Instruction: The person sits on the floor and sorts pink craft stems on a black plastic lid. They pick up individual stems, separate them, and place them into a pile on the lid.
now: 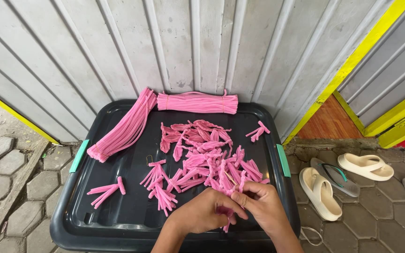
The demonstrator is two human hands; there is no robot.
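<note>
My left hand (206,211) and my right hand (264,206) meet at the front of a black plastic box lid (118,206), both pinching one small bundle of pink fuzzy stems (227,220) whose ends stick out below my fingers. Just beyond my hands lies a heap of folded pink stem bundles (207,157). Single tied bundles lie apart at the left (106,189) and far right (258,131). Two long bunches of straight pink stems rest at the lid's back, one slanted at the left (125,126), one lying crosswise (198,102).
The lid has teal clips at its left (78,156) and right (283,160) edges. A grey corrugated metal wall stands behind. On the paving stones to the right are cream sandals (322,193) and grey flip-flops (336,175). A rubber band (148,159) lies on the lid.
</note>
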